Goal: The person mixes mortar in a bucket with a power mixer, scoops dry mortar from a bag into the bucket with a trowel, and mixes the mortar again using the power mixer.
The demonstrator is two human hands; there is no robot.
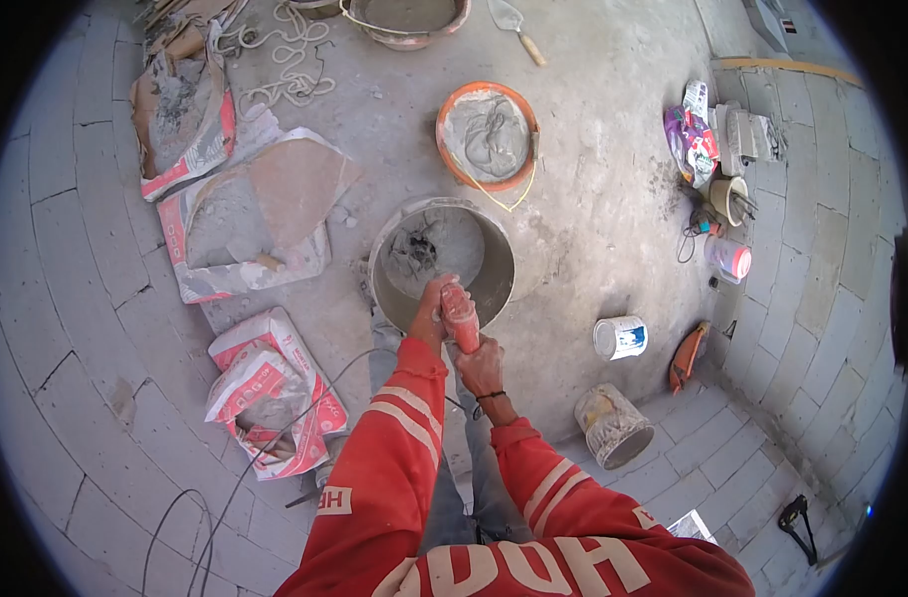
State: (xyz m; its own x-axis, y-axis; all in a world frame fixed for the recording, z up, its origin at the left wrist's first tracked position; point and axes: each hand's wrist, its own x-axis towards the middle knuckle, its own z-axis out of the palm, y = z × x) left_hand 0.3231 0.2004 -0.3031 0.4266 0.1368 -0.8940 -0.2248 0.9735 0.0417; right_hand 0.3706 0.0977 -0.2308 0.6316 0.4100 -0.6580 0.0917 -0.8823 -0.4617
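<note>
Both my hands grip a dusty red power drill over a large grey bucket. My left hand is closed at the drill's front, above the bucket's near rim. Farther back, my right hand wraps round its rear end. Grey powder or mortar lies inside the bucket, with a dark, rough patch in it at the left. The drill's lower end and any paddle on it cannot be made out. Just beyond stands an orange bucket of smooth grey mortar, its wire handle folded down towards me.
Torn bags of grey powder lie to the left, with another opened bag nearer. A black cable runs across the floor. Rope, a trowel and a mortar tub lie beyond. A paint can and dirty bucket are right.
</note>
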